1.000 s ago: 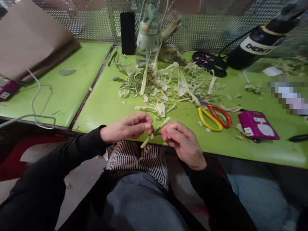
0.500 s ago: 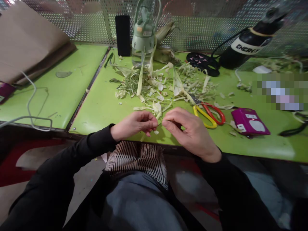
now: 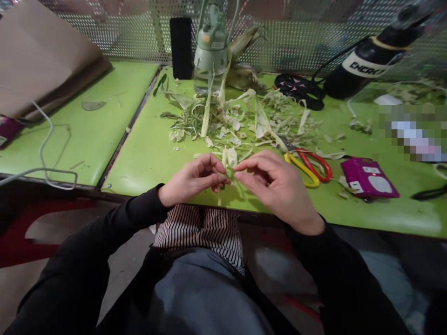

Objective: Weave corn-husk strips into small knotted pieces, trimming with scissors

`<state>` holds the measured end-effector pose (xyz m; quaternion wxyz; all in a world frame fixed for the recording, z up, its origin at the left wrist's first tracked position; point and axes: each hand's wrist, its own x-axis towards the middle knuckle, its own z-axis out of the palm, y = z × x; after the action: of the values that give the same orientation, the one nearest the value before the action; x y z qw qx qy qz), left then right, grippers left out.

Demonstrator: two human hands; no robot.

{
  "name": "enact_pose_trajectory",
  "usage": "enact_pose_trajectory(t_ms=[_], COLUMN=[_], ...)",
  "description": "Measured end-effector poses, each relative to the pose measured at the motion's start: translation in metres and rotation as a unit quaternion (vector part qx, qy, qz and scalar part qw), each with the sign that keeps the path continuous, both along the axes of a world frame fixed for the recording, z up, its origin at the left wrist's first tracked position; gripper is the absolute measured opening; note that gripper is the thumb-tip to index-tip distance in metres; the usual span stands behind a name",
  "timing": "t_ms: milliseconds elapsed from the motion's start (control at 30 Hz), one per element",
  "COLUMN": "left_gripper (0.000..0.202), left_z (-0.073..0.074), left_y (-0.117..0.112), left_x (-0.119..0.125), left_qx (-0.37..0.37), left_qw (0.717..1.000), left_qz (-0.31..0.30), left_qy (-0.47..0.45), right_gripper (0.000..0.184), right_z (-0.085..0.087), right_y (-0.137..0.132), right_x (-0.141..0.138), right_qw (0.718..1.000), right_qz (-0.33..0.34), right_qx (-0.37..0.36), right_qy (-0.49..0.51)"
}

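Observation:
My left hand (image 3: 193, 179) and my right hand (image 3: 275, 186) meet fingertip to fingertip over the front edge of the green table (image 3: 153, 153). Both pinch a small green leaf strip (image 3: 229, 173) held between them; a pale end of it hangs down below the fingers. Just behind the hands lies a heap of pale green leaf trimmings (image 3: 237, 118). Scissors with one yellow and one red handle (image 3: 307, 164) lie on the table right of my right hand.
A pale green water bottle (image 3: 211, 51), a black upright box (image 3: 180, 46) and a black bottle (image 3: 370, 63) stand at the back by a perforated metal screen. A magenta packet (image 3: 369, 177) lies at the right, brown cardboard (image 3: 42, 56) and a white cable (image 3: 45, 153) at the left.
A second ago the strip stuck out long and slanted between the hands. The hands have since risen and closed together, and only a short bit shows between the fingertips.

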<state>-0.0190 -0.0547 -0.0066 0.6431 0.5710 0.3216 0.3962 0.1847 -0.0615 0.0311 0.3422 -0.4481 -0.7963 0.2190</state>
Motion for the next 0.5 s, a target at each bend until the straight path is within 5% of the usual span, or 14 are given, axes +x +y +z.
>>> enact_pose_trajectory(t_ms=[200, 500], left_gripper=[0.022, 0.024], left_z=[-0.0025, -0.0042], left_y=[0.0009, 0.0013], left_x=[-0.0023, -0.008], left_qx=[0.004, -0.023], left_qw=[0.999, 0.999], left_qz=[-0.028, -0.042], left_qy=[-0.019, -0.02], right_gripper=[0.02, 0.012], right_z=[-0.0078, -0.0093], right_y=[-0.0012, 0.0005], right_x=[-0.0003, -0.0056], right_qw=[0.996, 0.998], right_qz=[0.024, 0.018], right_qx=[-0.081, -0.058], right_qy=[0.009, 0.035])
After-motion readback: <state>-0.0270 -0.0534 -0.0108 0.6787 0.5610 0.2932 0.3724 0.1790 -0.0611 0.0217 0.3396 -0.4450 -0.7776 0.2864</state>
